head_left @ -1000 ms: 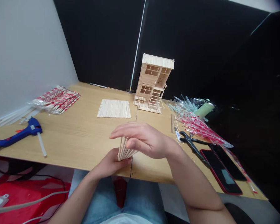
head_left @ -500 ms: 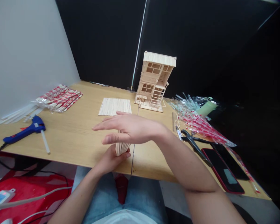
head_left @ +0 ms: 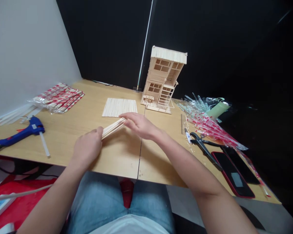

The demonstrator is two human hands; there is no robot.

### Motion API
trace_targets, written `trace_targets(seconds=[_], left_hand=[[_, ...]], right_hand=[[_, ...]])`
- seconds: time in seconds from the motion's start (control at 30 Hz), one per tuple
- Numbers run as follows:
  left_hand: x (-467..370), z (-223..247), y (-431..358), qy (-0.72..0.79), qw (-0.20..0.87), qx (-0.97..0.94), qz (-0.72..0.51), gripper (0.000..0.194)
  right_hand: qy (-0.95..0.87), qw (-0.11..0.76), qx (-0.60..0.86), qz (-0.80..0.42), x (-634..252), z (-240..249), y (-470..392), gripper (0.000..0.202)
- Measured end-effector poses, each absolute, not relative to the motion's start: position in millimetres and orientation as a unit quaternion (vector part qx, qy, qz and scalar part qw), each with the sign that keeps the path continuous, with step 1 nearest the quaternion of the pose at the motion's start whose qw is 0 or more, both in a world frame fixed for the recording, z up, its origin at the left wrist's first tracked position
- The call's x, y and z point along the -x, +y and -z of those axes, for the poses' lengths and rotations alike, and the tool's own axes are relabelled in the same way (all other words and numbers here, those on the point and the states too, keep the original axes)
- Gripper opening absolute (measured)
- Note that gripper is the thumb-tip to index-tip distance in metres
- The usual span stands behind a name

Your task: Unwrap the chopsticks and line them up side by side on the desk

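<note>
A bundle of pale wooden sticks (head_left: 113, 128) slants between my two hands above the table's front part. My left hand (head_left: 89, 146) is wrapped round its lower left end. At the upper right end, my right hand (head_left: 139, 125) has its fingers and thumb closed on the sticks. Just behind the bundle lies a flat panel of sticks (head_left: 119, 107) on the table. Farther back, a two-storey model house (head_left: 162, 79) built of sticks stands upright, with a ladder and a small table at its front.
At the left are a blue glue gun (head_left: 31, 130) and red-and-white packets (head_left: 60, 97). On the right lie pliers (head_left: 205, 149), two phones (head_left: 233, 174), a ruler (head_left: 183, 123) and plastic-wrapped red-tipped sticks (head_left: 210, 128). Dark panels (head_left: 107, 42) stand behind.
The bundle has gone from upright in my left hand to slanting between both hands. My left hand has moved left and up; my right hand has come down from above and closed on the sticks.
</note>
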State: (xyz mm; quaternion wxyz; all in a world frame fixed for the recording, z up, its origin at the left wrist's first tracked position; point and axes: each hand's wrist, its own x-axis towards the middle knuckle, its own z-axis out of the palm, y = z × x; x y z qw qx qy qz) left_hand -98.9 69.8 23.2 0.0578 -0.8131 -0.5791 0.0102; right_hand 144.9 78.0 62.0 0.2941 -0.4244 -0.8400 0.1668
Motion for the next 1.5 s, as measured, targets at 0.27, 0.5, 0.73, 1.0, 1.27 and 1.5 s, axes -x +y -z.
trace_targets(seconds=[0.27, 0.5, 0.73, 1.0, 1.27, 1.5], left_hand=[[85, -8, 112, -0.504, 0.096, 0.857, -0.042, 0.025], [97, 6, 136, -0.451, 0.060, 0.891, -0.004, 0.039], [110, 14, 135, -0.428, -0.054, 0.902, 0.000, 0.098], [81, 23, 126, -0.487, -0.055, 0.871, -0.045, 0.098], [79, 23, 101, -0.495, -0.052, 0.867, -0.025, 0.102], [79, 26, 104, -0.504, -0.057, 0.862, -0.011, 0.093]], right_hand=[[-0.854, 0.088, 0.511, 0.047, -132, 0, 104, 0.069], [-0.850, 0.063, 0.522, 0.024, -127, 17, 97, 0.101], [-0.835, 0.038, 0.546, -0.059, -126, 19, 90, 0.099], [-0.839, 0.082, 0.527, -0.109, -108, 17, 120, 0.097], [-0.832, 0.051, 0.540, -0.118, -101, 22, 103, 0.098], [-0.819, 0.038, 0.563, -0.104, -95, 19, 105, 0.089]])
